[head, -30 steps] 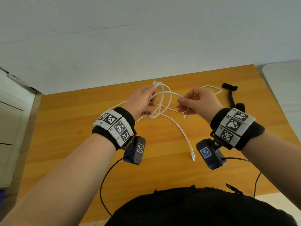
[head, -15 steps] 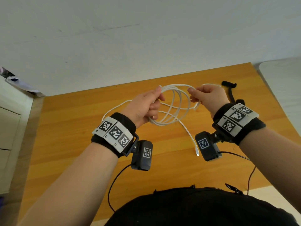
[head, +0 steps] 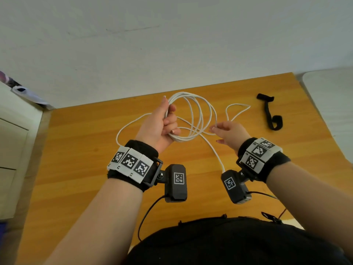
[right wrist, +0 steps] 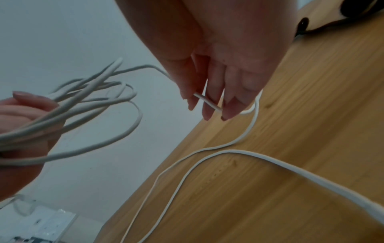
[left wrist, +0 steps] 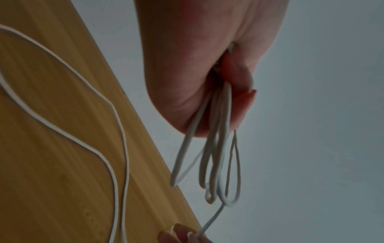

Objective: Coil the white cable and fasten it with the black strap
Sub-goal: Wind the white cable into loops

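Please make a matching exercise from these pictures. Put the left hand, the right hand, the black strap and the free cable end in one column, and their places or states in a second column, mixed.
Column 1
1. left hand
2. right hand
3. black strap
4. free cable end

Column 2
A. lies untouched on the wooden table, to the right of both hands
B. grips the gathered loops of the white cable
C. hangs down between the two wrists
D. pinches a single strand with the fingertips

Pairs: 1-B, 2-D, 3-A, 4-C
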`<action>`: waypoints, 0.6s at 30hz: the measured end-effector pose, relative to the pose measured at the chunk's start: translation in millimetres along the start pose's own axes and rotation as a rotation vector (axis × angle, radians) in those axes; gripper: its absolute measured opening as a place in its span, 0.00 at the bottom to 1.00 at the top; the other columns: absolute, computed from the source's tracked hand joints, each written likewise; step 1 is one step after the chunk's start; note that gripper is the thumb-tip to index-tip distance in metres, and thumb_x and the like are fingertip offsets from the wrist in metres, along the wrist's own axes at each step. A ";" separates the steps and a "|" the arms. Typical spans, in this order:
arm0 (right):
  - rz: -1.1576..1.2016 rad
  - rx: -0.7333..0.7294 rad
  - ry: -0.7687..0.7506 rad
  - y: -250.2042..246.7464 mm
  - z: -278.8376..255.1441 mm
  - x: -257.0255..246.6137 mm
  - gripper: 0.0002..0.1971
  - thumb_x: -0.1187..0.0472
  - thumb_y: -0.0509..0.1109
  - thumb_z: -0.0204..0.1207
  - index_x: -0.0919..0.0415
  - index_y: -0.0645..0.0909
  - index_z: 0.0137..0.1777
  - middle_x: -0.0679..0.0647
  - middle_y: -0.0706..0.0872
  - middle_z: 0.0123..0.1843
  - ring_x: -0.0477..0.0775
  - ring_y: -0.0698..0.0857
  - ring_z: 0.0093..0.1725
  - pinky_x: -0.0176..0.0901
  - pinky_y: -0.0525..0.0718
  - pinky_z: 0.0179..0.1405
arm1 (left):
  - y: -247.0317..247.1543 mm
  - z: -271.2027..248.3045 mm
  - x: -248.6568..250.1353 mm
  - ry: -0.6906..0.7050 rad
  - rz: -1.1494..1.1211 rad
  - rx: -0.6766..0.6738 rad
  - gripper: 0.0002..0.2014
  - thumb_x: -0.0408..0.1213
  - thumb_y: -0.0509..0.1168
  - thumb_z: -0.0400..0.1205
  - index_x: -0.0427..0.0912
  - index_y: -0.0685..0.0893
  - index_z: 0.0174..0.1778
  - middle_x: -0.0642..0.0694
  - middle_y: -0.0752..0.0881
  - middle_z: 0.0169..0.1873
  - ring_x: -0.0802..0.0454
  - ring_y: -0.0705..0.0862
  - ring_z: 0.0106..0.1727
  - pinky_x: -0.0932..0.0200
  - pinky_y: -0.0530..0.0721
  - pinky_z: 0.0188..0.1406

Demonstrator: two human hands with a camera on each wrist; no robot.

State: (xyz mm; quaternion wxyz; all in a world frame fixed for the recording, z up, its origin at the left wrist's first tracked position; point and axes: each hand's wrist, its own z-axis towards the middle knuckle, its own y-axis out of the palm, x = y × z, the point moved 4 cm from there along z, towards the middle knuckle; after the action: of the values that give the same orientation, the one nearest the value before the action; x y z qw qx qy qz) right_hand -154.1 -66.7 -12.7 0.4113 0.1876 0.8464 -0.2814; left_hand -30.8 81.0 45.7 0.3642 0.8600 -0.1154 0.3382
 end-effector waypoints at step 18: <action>0.000 0.166 -0.183 -75.1 -2.6 4.9 0.11 0.54 0.64 0.80 0.59 0.84 0.51 0.49 0.81 0.30 0.46 0.76 0.26 0.40 0.78 0.27 | 59.1 -3.6 -48.1 0.113 -0.241 0.103 0.22 0.57 0.53 0.83 0.46 0.77 0.32 0.53 0.64 0.14 0.61 0.60 0.13 0.67 0.66 0.18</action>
State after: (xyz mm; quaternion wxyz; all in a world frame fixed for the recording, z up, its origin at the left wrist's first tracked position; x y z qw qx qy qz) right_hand -199.8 -122.6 8.9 0.4700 0.1944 0.7791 -0.3665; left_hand -94.7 39.4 47.9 0.3635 0.8647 0.0270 0.3455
